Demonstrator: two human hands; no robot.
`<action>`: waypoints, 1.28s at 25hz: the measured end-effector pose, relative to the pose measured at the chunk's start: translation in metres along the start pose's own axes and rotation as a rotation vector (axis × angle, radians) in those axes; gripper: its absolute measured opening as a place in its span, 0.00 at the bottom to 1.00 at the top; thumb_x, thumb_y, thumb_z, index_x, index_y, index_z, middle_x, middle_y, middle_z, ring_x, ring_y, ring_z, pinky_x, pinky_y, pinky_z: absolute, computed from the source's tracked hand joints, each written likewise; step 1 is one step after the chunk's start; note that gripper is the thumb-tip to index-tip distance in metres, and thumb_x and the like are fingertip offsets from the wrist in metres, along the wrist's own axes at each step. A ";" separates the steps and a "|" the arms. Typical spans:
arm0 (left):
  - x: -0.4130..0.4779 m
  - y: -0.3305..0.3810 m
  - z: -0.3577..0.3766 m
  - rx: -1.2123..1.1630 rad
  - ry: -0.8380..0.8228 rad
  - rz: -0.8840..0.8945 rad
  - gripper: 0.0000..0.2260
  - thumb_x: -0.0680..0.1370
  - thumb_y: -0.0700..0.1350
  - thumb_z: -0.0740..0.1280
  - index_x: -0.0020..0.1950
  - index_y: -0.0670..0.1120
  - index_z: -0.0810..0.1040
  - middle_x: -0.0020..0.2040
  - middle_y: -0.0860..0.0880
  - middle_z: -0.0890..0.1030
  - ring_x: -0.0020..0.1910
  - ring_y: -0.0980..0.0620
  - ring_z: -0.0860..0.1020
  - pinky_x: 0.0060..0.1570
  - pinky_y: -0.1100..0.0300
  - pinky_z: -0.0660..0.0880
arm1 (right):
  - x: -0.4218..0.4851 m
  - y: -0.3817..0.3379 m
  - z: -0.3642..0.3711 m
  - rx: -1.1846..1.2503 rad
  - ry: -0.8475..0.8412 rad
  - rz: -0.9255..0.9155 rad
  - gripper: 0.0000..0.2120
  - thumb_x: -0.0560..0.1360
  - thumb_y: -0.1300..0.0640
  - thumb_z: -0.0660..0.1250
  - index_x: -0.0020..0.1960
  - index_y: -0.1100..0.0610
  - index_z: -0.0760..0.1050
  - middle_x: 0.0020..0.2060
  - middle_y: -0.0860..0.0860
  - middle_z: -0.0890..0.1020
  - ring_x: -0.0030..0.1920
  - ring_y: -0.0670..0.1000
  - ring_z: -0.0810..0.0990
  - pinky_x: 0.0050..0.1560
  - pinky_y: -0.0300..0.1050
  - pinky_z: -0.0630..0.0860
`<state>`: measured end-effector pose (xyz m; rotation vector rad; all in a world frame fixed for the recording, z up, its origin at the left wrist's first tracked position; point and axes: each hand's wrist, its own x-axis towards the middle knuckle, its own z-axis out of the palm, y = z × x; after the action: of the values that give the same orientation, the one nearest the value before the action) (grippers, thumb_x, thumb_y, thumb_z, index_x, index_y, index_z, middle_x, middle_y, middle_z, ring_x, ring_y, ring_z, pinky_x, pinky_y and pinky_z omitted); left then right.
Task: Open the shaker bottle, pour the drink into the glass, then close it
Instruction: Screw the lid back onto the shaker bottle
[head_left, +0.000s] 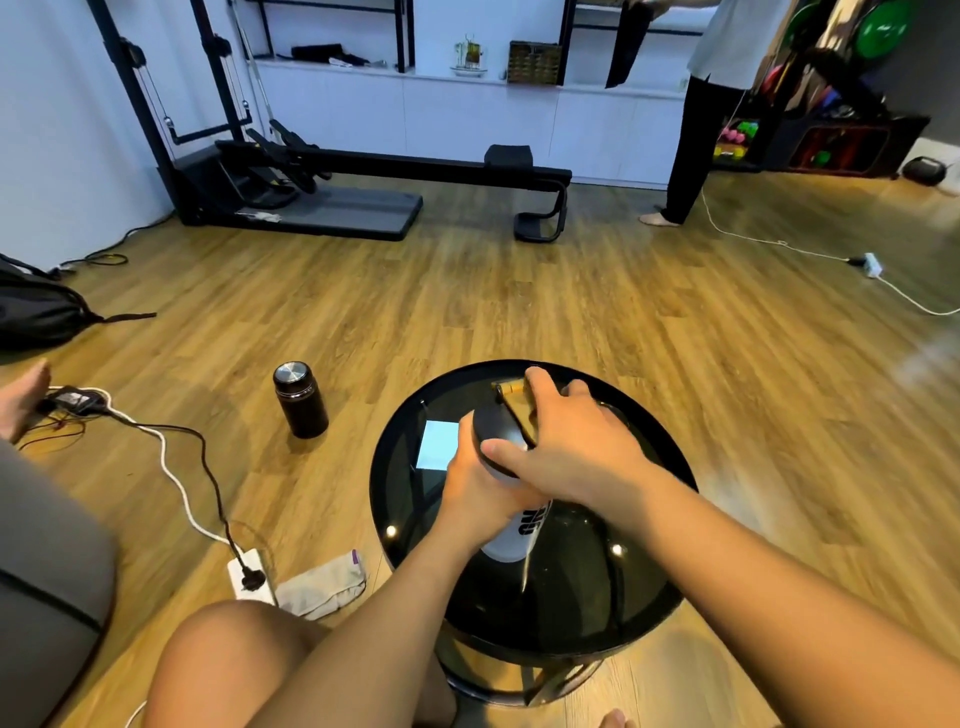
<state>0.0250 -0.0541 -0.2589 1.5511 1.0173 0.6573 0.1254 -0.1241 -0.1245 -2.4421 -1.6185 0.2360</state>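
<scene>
A pale shaker bottle (511, 538) with black lettering and a black lid (493, 422) stands upright on the round black glass table (587, 597). My left hand (480, 491) is wrapped around the bottle's upper body. My right hand (566, 441) lies over the lid from the right, thumb on its near edge and fingers over the top. A glass rim (615, 410) shows only partly behind my right hand.
A light blue square note (438, 446) and a wooden-coloured object (511, 388) lie on the table. On the floor stand a dark flask (300, 400), a power strip with cables (249, 574) and a cloth pouch (322, 584). A person (706, 104) stands far right.
</scene>
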 end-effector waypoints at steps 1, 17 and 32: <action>-0.001 0.002 -0.001 -0.002 0.005 0.000 0.63 0.54 0.62 0.86 0.79 0.70 0.50 0.65 0.60 0.80 0.61 0.68 0.77 0.38 0.77 0.72 | 0.007 0.005 -0.008 -0.011 -0.045 -0.084 0.47 0.67 0.28 0.66 0.78 0.43 0.51 0.73 0.58 0.66 0.68 0.62 0.72 0.54 0.53 0.75; -0.001 0.009 -0.013 0.096 -0.018 0.163 0.43 0.57 0.55 0.85 0.64 0.69 0.66 0.56 0.75 0.79 0.55 0.76 0.79 0.45 0.79 0.76 | 0.025 0.014 -0.015 -0.089 -0.048 -0.590 0.36 0.70 0.30 0.66 0.73 0.46 0.71 0.74 0.50 0.70 0.74 0.56 0.65 0.72 0.56 0.66; -0.005 0.004 0.008 0.135 0.094 0.132 0.46 0.58 0.59 0.84 0.66 0.69 0.59 0.52 0.63 0.81 0.53 0.76 0.78 0.40 0.78 0.76 | 0.016 0.012 0.006 0.081 0.143 -0.440 0.30 0.70 0.36 0.70 0.68 0.49 0.78 0.63 0.50 0.75 0.63 0.55 0.72 0.61 0.48 0.72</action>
<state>0.0310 -0.0622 -0.2565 1.7303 1.0538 0.7721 0.1407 -0.1133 -0.1332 -1.9308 -1.9769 0.0535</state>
